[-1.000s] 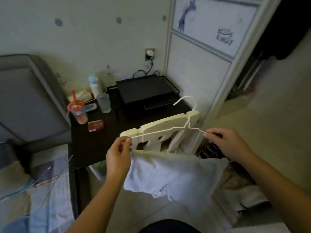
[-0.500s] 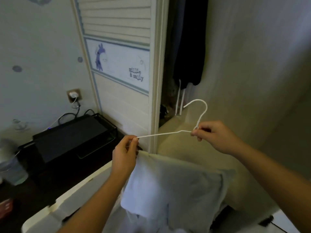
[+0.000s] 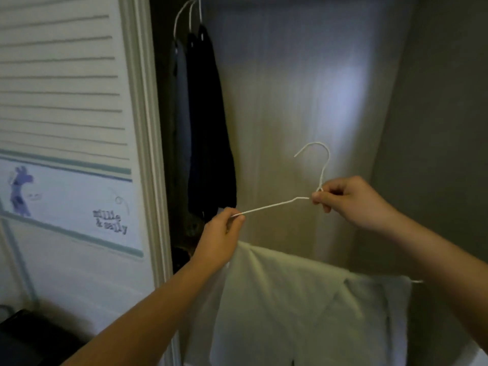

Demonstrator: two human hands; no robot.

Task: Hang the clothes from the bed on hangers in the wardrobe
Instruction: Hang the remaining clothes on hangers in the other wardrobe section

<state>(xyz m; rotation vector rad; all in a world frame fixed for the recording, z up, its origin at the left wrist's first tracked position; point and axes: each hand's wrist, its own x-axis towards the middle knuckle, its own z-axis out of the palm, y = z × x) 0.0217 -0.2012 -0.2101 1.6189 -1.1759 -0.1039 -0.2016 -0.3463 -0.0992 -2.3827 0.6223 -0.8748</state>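
- Loaded white wire hanger [image 3: 274, 206] is up in front of the open wardrobe [image 3: 290, 75], pale garment [image 3: 303, 299] draped on it.
- Left hand [image 3: 220, 241] fingers pinch the hanger's shoulder, right hand [image 3: 348, 199] fingers pinch its neck.
- Next up, I'd guess — lift the hook beside the dark clothes [image 3: 208, 122].

Head view at the open wardrobe [image 3: 303, 88]: the left hand [image 3: 220, 239] pinches the left arm of a white wire hanger [image 3: 274, 205] at centre frame, while the right hand [image 3: 351, 200] grips the twisted neck just below the hook, which points up and curls toward the left. A pale garment [image 3: 303, 299] is draped over the hanger's lower bar, filling the lower centre and lower right. In the upper centre, dark clothes [image 3: 208, 128] hang on white hangers just beside the louvred wardrobe door [image 3: 66, 88] at left.
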